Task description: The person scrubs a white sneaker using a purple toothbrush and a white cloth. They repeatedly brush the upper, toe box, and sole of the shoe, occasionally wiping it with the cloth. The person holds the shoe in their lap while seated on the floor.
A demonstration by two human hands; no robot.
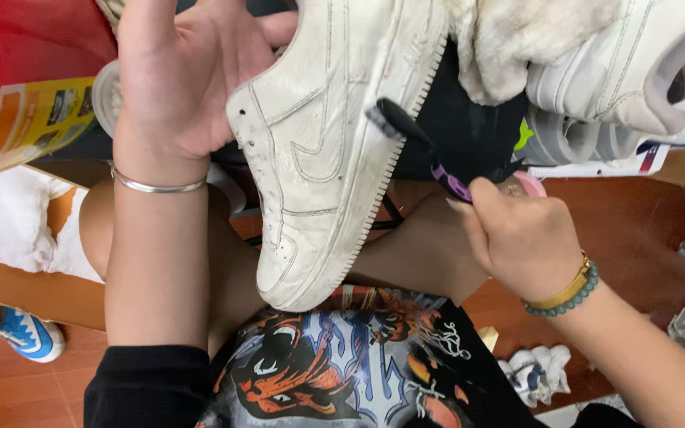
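Far on the left there is a big red thing with a yellow label, and under it some white cloth. Low down on the left, a blue and white shoe sits on the red-brown floor. Next comes the left hand. It is open, with the palm facing up and the fingers spread, and it holds the heel end of a white sneaker. A thin silver bangle goes round that wrist. The white sneaker is in the middle, tilted, with its toe pointing near and down toward the person's printed black shirt. Its bumpy sole edge faces right. A black toothbrush touches that sole edge with its bristles. The right hand is closed round the purple end of the brush, fingers pressed together, just right of the shoe. It wears a gold and green bead bracelet. Far on the right, more white sneakers and a fluffy cream cloth are piled up.
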